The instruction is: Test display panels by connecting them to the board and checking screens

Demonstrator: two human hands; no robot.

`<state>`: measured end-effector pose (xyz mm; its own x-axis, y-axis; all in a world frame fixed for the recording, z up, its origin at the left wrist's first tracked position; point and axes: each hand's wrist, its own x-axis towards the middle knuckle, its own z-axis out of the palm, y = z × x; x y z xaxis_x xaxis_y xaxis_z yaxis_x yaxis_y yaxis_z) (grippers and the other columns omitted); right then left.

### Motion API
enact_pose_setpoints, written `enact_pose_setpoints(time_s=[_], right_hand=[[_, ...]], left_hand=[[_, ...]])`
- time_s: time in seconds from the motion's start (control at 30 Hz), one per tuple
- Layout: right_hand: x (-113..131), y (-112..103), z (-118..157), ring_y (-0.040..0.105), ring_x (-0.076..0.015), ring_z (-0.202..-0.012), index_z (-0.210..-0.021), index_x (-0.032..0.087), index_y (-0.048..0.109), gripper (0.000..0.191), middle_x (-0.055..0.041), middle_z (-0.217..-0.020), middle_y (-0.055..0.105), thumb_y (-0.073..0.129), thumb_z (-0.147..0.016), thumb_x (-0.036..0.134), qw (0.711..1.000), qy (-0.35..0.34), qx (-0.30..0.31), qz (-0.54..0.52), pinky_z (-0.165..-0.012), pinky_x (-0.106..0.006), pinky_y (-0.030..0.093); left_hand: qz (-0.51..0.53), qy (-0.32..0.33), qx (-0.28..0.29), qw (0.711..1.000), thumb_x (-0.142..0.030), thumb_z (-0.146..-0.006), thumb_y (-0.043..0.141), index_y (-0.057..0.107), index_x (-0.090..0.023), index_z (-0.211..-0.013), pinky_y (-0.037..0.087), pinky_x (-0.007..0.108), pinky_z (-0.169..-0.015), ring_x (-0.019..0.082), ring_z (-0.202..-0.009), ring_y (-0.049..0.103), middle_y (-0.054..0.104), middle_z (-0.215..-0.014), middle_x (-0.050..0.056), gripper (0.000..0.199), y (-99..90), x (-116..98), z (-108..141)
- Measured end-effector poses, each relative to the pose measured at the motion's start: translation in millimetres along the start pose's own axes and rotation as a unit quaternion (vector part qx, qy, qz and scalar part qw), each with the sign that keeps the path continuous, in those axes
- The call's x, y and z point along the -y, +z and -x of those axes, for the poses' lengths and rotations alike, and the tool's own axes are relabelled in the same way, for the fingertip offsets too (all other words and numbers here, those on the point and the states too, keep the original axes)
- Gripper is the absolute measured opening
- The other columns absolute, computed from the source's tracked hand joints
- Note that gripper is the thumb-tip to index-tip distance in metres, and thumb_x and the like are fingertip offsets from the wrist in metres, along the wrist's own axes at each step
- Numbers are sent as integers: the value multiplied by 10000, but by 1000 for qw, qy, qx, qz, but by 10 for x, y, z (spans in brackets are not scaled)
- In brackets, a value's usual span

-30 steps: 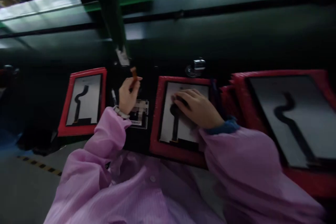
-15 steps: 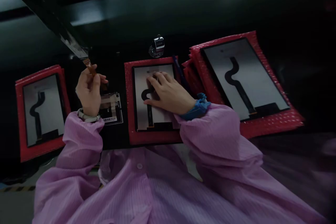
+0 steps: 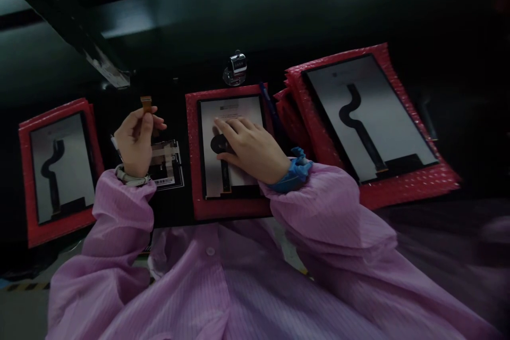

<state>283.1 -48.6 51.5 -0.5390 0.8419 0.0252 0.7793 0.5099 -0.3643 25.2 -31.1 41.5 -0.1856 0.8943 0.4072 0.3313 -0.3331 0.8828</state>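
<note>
Pinched between the thumb and finger of my left hand (image 3: 136, 138) is an orange flex cable (image 3: 146, 103) with its connector end pointing up. The rest of that cable is hidden by the hand. My right hand (image 3: 255, 150) lies flat with fingers stretched over the middle display panel (image 3: 243, 172), partly covering the panel's curved black ribbon (image 3: 226, 170). This panel rests on a red bubble-wrap sheet (image 3: 194, 170). Beside my left wrist lies a dark framed part with a barcode label (image 3: 164, 182).
Another panel (image 3: 83, 164) lies on red wrap at left. A larger panel (image 3: 398, 117) tops a stack of red bubble sheets (image 3: 422, 188) at right. A tally counter (image 3: 238, 65) and a blue pen (image 3: 269, 102) sit behind. A metal bracket (image 3: 105, 66) slants down from upper left.
The flex cable's end has come away from the tip of the slanted bracket and now stands upright in my left hand. My right hand has slid slightly nearer me on the panel.
</note>
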Motion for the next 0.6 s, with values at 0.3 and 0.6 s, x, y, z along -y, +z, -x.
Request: enact_pose_setpoints(time_s=[0.3, 0.6], right_hand=[[-29, 185, -163, 631, -274, -1217, -1643, 296, -31, 974, -142, -1597, 345, 586, -888, 296, 905, 32, -72, -418, -920, -422, 612], [70, 337, -179, 517, -265, -1404, -1592, 393, -175, 946, -102, -1703, 87, 526, -965, 488, 840, 50, -100, -530, -1082, -529, 526]], left_hand=[[11, 4, 78, 997, -424, -972, 618, 684, -239, -897, 571, 328, -709, 149, -712, 704, 727, -793, -15, 210, 13, -36, 64], [-83, 56, 114, 989, -375, -971, 591, 704, -214, -891, 520, 411, -1005, 145, -683, 702, 716, -731, -20, 212, 12, -87, 98]])
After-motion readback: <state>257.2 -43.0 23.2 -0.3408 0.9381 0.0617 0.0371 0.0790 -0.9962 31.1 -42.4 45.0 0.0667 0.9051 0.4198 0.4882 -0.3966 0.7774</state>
